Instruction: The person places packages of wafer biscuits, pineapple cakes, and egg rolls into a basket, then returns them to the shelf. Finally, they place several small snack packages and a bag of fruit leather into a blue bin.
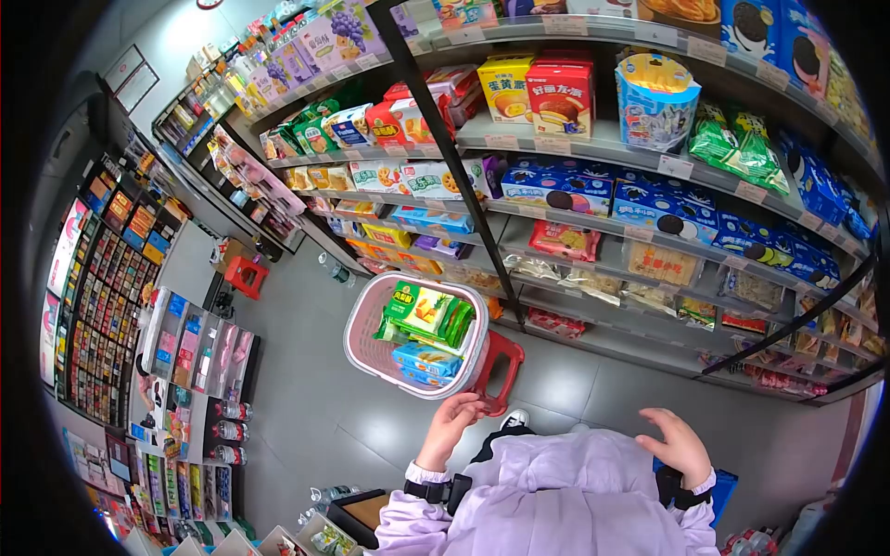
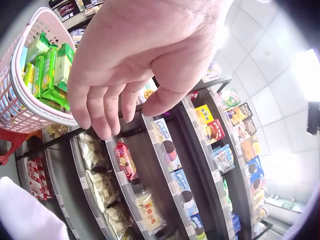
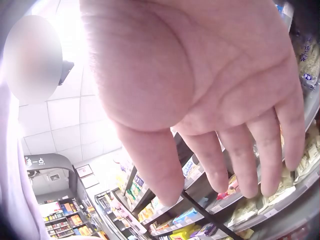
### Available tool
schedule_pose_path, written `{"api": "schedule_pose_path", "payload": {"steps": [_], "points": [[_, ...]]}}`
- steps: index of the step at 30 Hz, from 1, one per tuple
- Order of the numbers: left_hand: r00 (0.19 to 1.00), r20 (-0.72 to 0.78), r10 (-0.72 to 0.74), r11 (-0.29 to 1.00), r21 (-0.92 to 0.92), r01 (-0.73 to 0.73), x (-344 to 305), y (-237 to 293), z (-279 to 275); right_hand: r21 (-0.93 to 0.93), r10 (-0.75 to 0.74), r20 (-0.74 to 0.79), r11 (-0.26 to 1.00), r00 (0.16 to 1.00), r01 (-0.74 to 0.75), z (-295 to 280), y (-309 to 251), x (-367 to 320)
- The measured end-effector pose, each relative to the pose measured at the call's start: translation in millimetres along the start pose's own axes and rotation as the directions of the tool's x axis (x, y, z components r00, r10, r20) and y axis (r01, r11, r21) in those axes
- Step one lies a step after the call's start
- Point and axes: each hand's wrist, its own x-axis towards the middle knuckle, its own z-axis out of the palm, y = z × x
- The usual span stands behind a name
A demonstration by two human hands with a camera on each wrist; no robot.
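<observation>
The basket (image 1: pixel 364 343) lies ahead of the person and to their left. The left hand (image 1: pixel 451 431) is the nearer of the two, its fingertips just short of the basket's near side in the head view; the right hand (image 1: pixel 680 445) is well apart, to the right. The basket's long axis runs roughly across the person's front, its right end toward the red stool (image 1: pixel 502 371), which seems to bear it, though most of the seat is hidden.

Left fingers: relaxed and slightly bent, the thumb apart, with nothing held; the wrist view shows a gap between them and the basket. Whether they touch the stool's edge, which they overlap in the head view, cannot be told. Right fingers: nearly straight and a little spread, the palm bare and holding nothing.

Materials: the basket is rounded, of pale pink perforated plastic with a smooth, thick rim. Inside, glossy green packets (image 1: pixel 422 310) lie over and beside blue packets (image 1: pixel 426 361), all with creased or sealed film surfaces. The stool is of smooth, hard plastic; the sleeve (image 1: pixel 408 524) is soft, gathered lilac cloth; the floor (image 1: pixel 556 371) is of sheeny grey tiles. Metal shelves (image 1: pixel 603 153) carry boxes and film bags beyond.
</observation>
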Motion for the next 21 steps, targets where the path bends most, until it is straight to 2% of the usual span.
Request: {"api": "schedule_pose_path", "payload": {"steps": [4,7,10,13,16,21], "points": [[0.999,0.037,-0.020,1.000,-0.010,0.020,12,0,-31,-0.046,0.035,0.012,0.998,0.999,-0.034,18,-17,18],[0.998,0.003,-0.061,0.998,-0.027,0.061,15,-3,-68,-0.069,0.056,0.039,0.996,0.998,-0.053,43,-39,44],[0.994,-0.052,-0.096,0.995,-0.023,0.095,13,-4,-115,-0.041,0.045,0.150,0.998,0.988,-0.039,71,-76,78],[0.985,-0.109,-0.134,0.990,-0.048,0.129,15,-7,-170,-0.056,-0.013,0.238,0.998,0.971,0.027,103,-111,115],[0.979,-0.148,-0.140,0.990,-0.022,0.139,28,-5,-218,-0.067,-0.067,0.249,0.994,0.966,0.086,135,-134,144],[0.970,-0.172,-0.170,0.985,-0.010,0.171,66,0,-268,-0.070,-0.094,0.294,0.990,0.951,0.119,172,-162,174]]}}
